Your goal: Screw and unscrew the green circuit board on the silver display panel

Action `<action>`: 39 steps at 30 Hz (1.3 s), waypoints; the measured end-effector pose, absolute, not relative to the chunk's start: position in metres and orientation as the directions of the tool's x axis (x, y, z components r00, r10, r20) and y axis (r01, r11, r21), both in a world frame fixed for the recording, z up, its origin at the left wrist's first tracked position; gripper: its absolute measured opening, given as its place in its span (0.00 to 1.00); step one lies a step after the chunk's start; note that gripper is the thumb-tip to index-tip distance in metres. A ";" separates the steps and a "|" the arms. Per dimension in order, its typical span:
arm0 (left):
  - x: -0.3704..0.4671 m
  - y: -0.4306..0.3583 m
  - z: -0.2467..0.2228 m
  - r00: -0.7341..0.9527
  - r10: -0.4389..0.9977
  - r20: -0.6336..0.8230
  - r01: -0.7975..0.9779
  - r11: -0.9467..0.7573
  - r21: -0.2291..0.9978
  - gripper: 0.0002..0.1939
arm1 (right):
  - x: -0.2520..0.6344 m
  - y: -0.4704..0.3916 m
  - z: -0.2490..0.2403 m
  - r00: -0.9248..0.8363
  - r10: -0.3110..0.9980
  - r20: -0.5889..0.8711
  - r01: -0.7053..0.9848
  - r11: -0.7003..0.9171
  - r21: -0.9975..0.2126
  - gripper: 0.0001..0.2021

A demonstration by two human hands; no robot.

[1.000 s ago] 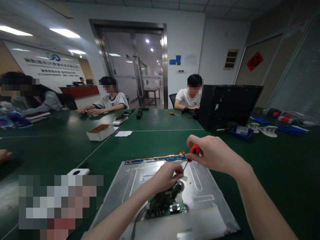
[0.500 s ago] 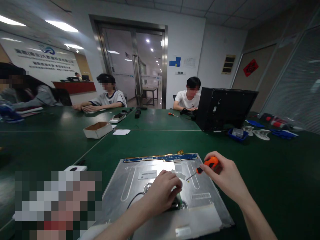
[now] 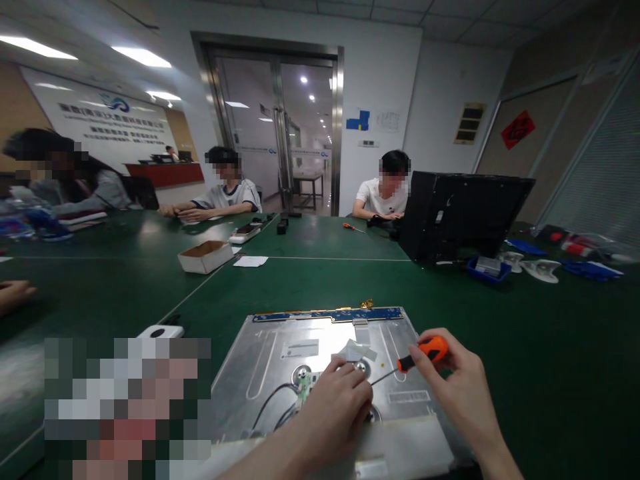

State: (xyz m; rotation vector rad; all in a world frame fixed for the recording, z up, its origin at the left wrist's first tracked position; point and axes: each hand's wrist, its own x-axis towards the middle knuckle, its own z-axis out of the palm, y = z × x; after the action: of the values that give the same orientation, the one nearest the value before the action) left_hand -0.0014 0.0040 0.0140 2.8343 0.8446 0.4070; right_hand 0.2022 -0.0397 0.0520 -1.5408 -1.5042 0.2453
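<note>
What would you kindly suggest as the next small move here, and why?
Probably ease the left hand slightly aside: it covers part of the green circuit board, and the orange screwdriver in the right hand ends at the left hand's edge, so any contact there is hard to make out.

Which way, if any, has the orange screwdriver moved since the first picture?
Yes: judged against the blue strip on the metal panel, the orange screwdriver has shifted right and closer to the wearer.
</note>
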 end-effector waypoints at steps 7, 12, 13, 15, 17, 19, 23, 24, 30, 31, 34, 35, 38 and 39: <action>-0.001 -0.002 0.012 0.812 0.556 0.178 0.523 -0.828 0.201 0.02 | 0.203 -0.038 0.048 0.218 0.843 0.491 0.692 0.221 -0.687 0.16; 0.000 -0.003 0.007 0.810 0.556 0.185 0.519 -0.828 0.213 0.03 | 0.200 -0.038 0.049 0.207 0.839 0.504 0.707 0.227 -0.669 0.16; -0.001 -0.003 0.007 0.811 0.555 0.186 0.517 -0.828 0.215 0.03 | 0.200 -0.039 0.049 0.207 0.836 0.508 0.709 0.229 -0.667 0.16; -0.001 -0.002 0.007 0.813 0.552 0.186 0.515 -0.830 0.212 0.02 | 0.200 -0.040 0.049 0.210 0.829 0.518 0.711 0.234 -0.663 0.16; -0.002 -0.002 0.007 0.821 0.542 0.179 0.508 -0.837 0.205 0.01 | 0.201 -0.040 0.048 0.209 0.829 0.519 0.709 0.237 -0.664 0.15; -0.003 -0.002 0.008 0.825 0.539 0.170 0.505 -0.838 0.204 0.01 | 0.202 -0.040 0.047 0.210 0.826 0.523 0.712 0.238 -0.661 0.15; -0.004 -0.002 0.010 0.832 0.535 0.149 0.499 -0.838 0.221 0.02 | 0.203 -0.039 0.046 0.210 0.808 0.551 0.726 0.248 -0.641 0.15; -0.004 -0.002 0.010 0.832 0.534 0.149 0.498 -0.838 0.221 0.03 | 0.203 -0.039 0.046 0.210 0.804 0.556 0.729 0.250 -0.638 0.15; -0.004 -0.003 0.010 0.809 0.559 0.182 0.506 -0.820 0.268 0.02 | 0.200 -0.040 0.045 0.233 0.807 0.543 0.688 0.258 -0.678 0.15; -0.004 -0.003 0.010 0.807 0.561 0.184 0.501 -0.816 0.289 0.02 | 0.199 -0.041 0.045 0.250 0.808 0.533 0.671 0.253 -0.697 0.15; -0.005 -0.001 0.011 0.814 0.553 0.179 0.479 -0.813 0.330 0.02 | 0.199 -0.042 0.045 0.263 0.811 0.523 0.652 0.250 -0.716 0.15; -0.005 -0.001 0.010 0.817 0.549 0.178 0.474 -0.814 0.335 0.02 | 0.200 -0.042 0.045 0.246 0.812 0.530 0.663 0.257 -0.703 0.14; -0.006 0.000 0.010 0.817 0.547 0.180 0.470 -0.814 0.341 0.03 | 0.204 -0.041 0.045 0.195 0.797 0.572 0.709 0.289 -0.644 0.14; -0.006 0.000 0.009 0.815 0.551 0.181 0.472 -0.812 0.343 0.03 | 0.205 -0.040 0.045 0.189 0.789 0.584 0.715 0.297 -0.633 0.14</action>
State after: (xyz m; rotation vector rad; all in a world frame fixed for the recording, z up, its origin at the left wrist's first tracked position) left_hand -0.0056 0.0005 0.0094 2.7172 0.7833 0.3955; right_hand 0.2051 -0.0403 0.0452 -1.4348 -1.5409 0.0911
